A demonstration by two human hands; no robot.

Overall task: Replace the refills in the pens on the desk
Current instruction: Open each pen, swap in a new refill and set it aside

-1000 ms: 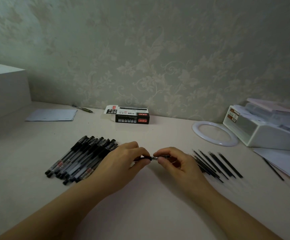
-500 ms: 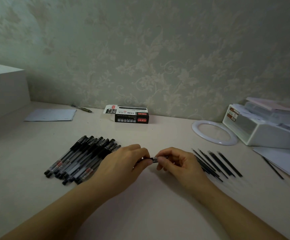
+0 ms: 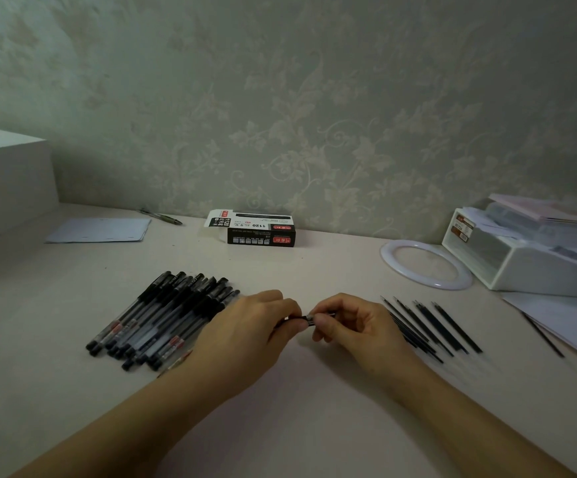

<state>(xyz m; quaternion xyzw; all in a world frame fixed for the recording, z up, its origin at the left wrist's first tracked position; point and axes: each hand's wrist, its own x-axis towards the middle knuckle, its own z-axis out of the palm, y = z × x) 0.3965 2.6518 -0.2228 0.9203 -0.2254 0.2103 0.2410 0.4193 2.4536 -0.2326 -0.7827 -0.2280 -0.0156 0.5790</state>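
Observation:
Both hands meet low over the middle of the desk, holding one black pen (image 3: pixel 306 318) between them. My left hand (image 3: pixel 245 334) grips the pen's barrel, mostly hidden under its fingers. My right hand (image 3: pixel 356 326) pinches the pen's tip end, where a silver ring shows. A row of several black capped pens (image 3: pixel 163 319) lies to the left, touching my left hand. To the right, several thin black refills (image 3: pixel 431 324) lie side by side on the desk.
An open black-and-white pen box (image 3: pixel 261 231) sits by the wall. A white ring (image 3: pixel 425 263), a white organizer (image 3: pixel 528 257) and papers (image 3: pixel 562 322) with one stray refill (image 3: pixel 543 334) are at right. A white box (image 3: pixel 7 181), a paper sheet (image 3: pixel 99 230) and a green pen (image 3: pixel 161 216) are at left.
The two hands stay together on the pen; my right fingers have shifted slightly on the tip end. The view has drifted a little.

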